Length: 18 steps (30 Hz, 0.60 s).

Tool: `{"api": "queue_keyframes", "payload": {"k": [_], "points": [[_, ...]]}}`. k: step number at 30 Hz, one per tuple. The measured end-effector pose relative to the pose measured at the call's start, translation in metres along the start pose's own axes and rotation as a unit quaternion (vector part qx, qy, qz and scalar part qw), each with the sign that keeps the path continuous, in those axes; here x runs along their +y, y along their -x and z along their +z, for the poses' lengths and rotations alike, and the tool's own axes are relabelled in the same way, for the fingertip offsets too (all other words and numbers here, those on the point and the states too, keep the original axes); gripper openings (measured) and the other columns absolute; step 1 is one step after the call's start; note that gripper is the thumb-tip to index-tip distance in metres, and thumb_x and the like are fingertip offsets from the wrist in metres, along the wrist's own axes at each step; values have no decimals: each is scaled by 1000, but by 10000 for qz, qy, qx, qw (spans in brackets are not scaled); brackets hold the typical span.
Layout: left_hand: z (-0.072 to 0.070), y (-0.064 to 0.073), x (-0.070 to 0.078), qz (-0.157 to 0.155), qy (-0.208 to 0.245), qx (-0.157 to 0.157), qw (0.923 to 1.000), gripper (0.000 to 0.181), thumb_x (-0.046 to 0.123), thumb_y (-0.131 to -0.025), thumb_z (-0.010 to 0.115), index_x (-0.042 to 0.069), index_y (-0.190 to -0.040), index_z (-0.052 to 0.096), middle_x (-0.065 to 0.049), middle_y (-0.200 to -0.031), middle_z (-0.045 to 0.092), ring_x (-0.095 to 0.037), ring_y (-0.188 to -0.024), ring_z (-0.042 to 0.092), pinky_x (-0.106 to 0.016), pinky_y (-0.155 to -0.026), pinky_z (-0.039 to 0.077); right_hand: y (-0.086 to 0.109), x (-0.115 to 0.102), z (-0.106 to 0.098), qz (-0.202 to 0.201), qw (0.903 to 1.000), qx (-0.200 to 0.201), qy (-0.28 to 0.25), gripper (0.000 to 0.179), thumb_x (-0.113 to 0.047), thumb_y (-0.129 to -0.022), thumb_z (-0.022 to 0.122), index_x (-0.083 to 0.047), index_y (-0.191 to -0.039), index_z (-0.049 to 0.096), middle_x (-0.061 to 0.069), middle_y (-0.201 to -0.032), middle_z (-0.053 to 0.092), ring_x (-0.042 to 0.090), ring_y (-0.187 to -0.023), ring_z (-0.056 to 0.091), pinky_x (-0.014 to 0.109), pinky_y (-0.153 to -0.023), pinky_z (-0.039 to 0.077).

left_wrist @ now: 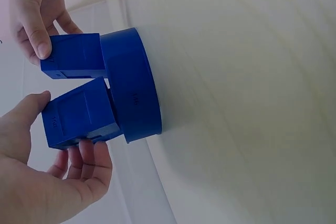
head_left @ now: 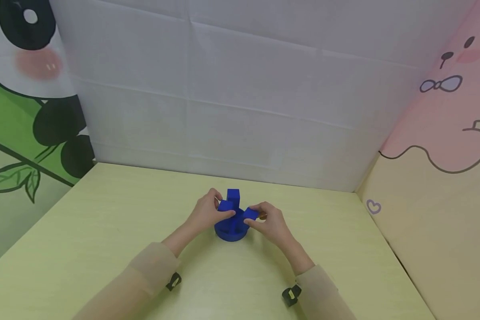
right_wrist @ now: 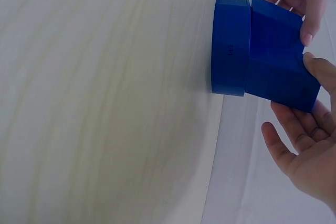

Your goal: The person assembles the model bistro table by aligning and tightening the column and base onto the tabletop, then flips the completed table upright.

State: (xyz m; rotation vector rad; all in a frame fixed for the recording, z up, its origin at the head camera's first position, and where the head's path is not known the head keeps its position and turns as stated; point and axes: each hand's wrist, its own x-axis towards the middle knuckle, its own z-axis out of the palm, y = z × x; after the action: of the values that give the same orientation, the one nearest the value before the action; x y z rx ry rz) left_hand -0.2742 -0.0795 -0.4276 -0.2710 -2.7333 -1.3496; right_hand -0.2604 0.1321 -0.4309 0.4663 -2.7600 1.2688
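Note:
A round blue base [head_left: 231, 236] sits on the table, with blue rectangular blocks standing up from it. My left hand [head_left: 206, 210] pinches the left block [head_left: 225, 206] between thumb and fingers. On the other side, my right hand [head_left: 271, 223] holds the right block [head_left: 250, 214] the same way. A third blue block [head_left: 233, 196] rises at the back, touched by neither hand. In the left wrist view the left block [left_wrist: 81, 114] meets the base [left_wrist: 134, 87]; in the right wrist view the right block [right_wrist: 283, 82] does too. How deep they sit is hidden.
The pale yellow table [head_left: 104, 231] ends at a white sheet wall [head_left: 240, 98] behind the base. Printed panels stand along the left [head_left: 20, 111] and right [head_left: 444, 200] sides. Dark straps [head_left: 291, 295] are at both wrists.

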Motion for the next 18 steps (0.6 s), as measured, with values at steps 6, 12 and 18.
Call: {"api": "queue_keyframes", "payload": {"k": [6,12,18], "points": [[-3,2,-4,282,94,-279,9992,47,33,-72,73,11,-105,48,-6,-85,55,-18,-74,50,-25,-61,45,1,-1,0,-26,10000,0,-5,40,-36,-74,70,-15,-106,61,-5,-93,59,11,-84,55,30,-78,48],[-8,2,-10,795,18,-733,9941,42,30,-76,70,14,-111,53,-2,-96,57,-16,-85,52,-28,-70,46,0,-1,0,-136,9999,54,-21,38,-33,-74,71,-14,-105,62,-5,-93,60,10,-83,55,29,-78,48],[-13,4,-12,1356,32,-1240,9830,35,24,-83,62,15,-117,56,-5,-114,56,-22,-97,52,-41,-80,45,0,0,0,-170,9998,55,-18,37,-31,-74,71,-14,-105,61,-4,-93,59,14,-85,57,31,-79,48]]}}
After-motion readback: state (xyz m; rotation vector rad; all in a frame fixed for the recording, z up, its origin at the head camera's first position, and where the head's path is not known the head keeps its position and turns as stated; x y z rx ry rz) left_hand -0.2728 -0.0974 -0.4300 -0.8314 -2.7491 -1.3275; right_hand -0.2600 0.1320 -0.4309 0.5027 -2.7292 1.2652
